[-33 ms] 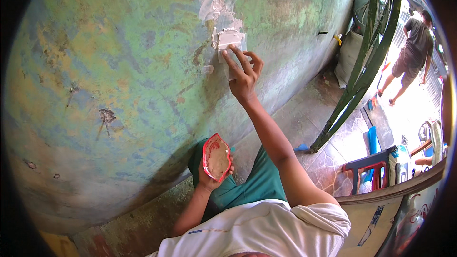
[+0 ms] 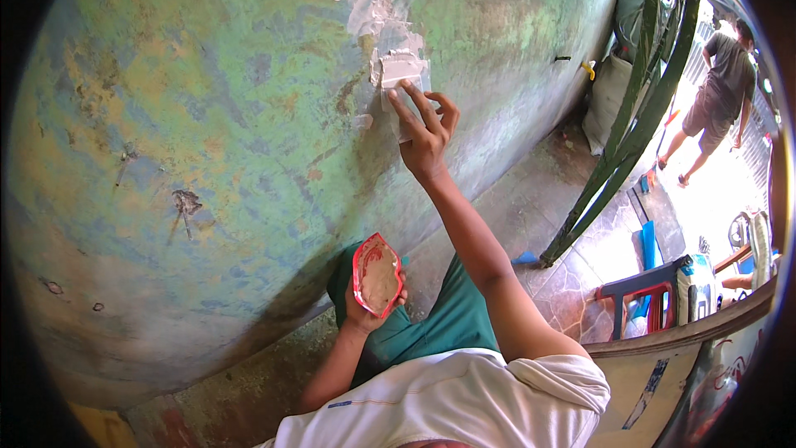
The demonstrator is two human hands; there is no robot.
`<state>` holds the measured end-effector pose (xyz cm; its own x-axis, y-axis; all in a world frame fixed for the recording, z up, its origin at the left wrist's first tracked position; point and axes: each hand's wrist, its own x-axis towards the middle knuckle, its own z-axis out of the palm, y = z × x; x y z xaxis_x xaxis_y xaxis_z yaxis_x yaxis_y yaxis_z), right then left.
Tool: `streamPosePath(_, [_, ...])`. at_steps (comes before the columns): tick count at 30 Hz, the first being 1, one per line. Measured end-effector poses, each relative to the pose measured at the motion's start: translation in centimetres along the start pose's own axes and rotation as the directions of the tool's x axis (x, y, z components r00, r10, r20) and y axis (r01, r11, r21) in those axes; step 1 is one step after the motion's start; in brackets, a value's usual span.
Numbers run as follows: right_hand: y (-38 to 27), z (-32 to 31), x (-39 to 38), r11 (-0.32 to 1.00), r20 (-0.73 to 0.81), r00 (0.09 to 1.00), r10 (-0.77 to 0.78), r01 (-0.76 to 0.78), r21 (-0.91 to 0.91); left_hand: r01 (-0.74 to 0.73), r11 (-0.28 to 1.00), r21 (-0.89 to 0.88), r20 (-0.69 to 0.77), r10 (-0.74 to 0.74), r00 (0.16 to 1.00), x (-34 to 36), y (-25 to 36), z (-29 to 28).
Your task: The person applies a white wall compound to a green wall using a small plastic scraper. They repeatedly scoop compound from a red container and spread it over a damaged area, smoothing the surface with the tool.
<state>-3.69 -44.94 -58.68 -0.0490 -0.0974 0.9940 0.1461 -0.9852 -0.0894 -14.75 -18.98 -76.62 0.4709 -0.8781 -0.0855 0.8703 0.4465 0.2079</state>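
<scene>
Head view: from my remote seat I am looking down on a person's two hands at a blotchy green, yellow and grey wall (image 2: 249,58). The right hand (image 2: 427,141) is reaching up and gripping a flat, partly see-through spreader (image 2: 396,76), its index and middle fingers lying extended toward the blade while the others are curling in. I am seeing the spreader lying against the wall with pale filler (image 2: 401,59) along its front edge, at the lower end of a whitish smear (image 2: 385,12) that is running upward. Whether the blade is pressing hard, I cannot tell.

Lower down, the left hand (image 2: 358,313) is closing around a red-edged, open pouch (image 2: 358,275), and I am looking straight into its mouth at greyish-brown paste (image 2: 378,284). The pouch is sitting in front of the teal trousers (image 2: 452,315), well apart from the spreader.

Off to the right, green metal bars (image 2: 634,141) are slanting down to the tiled floor (image 2: 572,290), a yellow tap (image 2: 589,69) is sticking out of the wall, a whitish sack (image 2: 605,112) is standing behind the bars, and another person (image 2: 720,87) in dark clothes is standing in the bright area beyond.
</scene>
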Motion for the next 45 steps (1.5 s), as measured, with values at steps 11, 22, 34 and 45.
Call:
streamPosePath(11, [-0.4,-3.4,0.2,0.998,-0.097,0.995,0.000,-0.007,-0.068,-0.035,0.999,-0.015,0.046,0.035,0.998,0.5,0.0,1.0])
streamPosePath(22, [-1.4,-3.7,5.0,0.585,0.033,0.671,0.741,-0.669,0.457,-0.050,0.999,0.011,0.027,0.050,0.998,0.8,0.1,-0.1])
streamPosePath(34, [-1.7,1.8,1.1,0.981,0.026,0.986,0.166,-0.162,-0.104,-0.004,1.000,-0.024,0.028,0.005,1.000,0.4,0.3,0.1])
streamPosePath(45, [-1.5,0.6,0.3,0.962,0.095,0.971,0.219,-0.199,-0.189,0.008,0.999,-0.045,-0.002,-0.008,1.000,0.5,0.2,-0.2])
